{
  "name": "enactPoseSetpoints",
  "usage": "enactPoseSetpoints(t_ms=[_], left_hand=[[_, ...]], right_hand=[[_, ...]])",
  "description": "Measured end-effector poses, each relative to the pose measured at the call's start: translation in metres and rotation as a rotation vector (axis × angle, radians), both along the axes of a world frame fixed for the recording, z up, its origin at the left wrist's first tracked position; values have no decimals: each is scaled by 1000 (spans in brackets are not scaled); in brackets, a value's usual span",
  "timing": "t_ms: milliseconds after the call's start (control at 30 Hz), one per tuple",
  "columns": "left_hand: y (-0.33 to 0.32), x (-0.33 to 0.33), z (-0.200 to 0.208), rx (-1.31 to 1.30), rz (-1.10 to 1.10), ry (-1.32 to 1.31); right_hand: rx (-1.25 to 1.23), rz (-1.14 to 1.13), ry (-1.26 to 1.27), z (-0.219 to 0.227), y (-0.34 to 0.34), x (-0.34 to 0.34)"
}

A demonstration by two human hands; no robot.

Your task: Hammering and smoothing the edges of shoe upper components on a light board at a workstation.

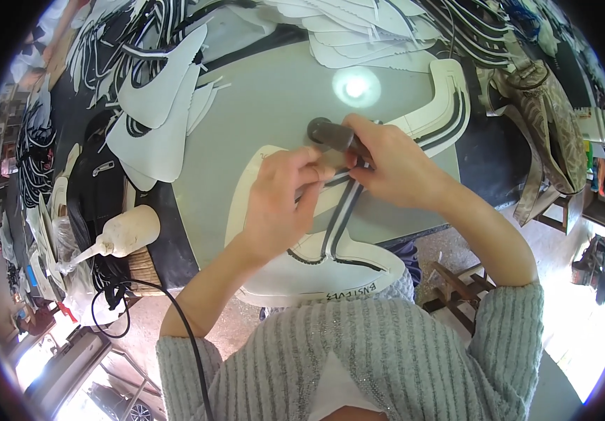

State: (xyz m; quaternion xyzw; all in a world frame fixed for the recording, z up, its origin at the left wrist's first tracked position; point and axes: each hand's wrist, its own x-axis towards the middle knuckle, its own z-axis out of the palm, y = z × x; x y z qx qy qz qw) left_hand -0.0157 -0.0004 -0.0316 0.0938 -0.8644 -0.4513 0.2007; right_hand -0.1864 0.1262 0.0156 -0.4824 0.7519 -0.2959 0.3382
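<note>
A large white curved pattern board (316, 277) lies at the front edge of the grey work mat, its narrow arm (450, 91) reaching far right. Black-and-white strips (344, 214) run along it and meet near my hands. My right hand (397, 165) is closed around a dark, round-ended cylindrical tool (327, 132), which is tilted over the board; its working end is hidden by my fingers. Beside it, my left hand (281, 200) has thumb and fingertips pressed together over the strips. What they pinch is hidden.
White cut pieces with dark edging (158, 116) lie at the left, and another stack (366, 35) at the back. A white squeeze bottle (130, 231) lies on its side at left, near a black cable (183, 316). A patterned bag (544, 119) stands at right.
</note>
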Motion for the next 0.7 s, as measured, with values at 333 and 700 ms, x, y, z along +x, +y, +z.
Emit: enactPoseSetpoints(t_ms=[333,700], left_hand=[[-9,-3,4,-449,-226,138],[-4,3,13,-846,-315,118]], right_hand=[[-48,-39,71,1,2,3],[-76,-41,212,29,10,4]])
